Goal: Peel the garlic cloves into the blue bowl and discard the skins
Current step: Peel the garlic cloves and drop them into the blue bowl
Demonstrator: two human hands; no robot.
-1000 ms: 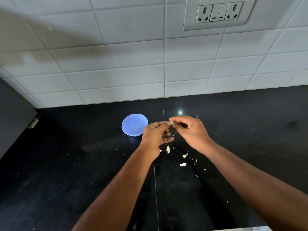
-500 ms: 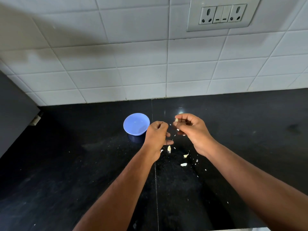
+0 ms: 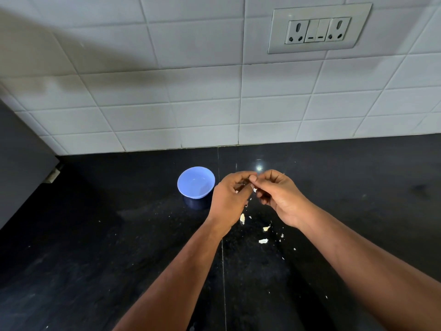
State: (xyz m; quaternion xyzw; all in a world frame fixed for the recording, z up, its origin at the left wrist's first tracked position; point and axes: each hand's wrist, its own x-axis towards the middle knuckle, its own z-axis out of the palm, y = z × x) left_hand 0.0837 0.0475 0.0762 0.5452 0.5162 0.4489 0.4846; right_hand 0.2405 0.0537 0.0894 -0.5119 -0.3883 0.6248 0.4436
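Observation:
The blue bowl [image 3: 196,182] stands on the black counter, just left of my hands. My right hand [image 3: 282,198] pinches a small pale garlic clove [image 3: 254,189] at its fingertips, above the counter. My left hand [image 3: 230,199] has its fingers curled and its fingertips meet the right hand's at the clove. Most of the clove is hidden between the fingers. Torn garlic skins [image 3: 263,241] and small flakes lie on the counter below the hands.
The black counter [image 3: 119,247] runs back to a white tiled wall with a socket plate [image 3: 318,29] at the upper right. A dark panel [image 3: 21,168] stands at the left edge.
My hands had drawn apart half a second ago, the right keeping the clove. Now they have come back together at the clove. The view has tilted slightly.

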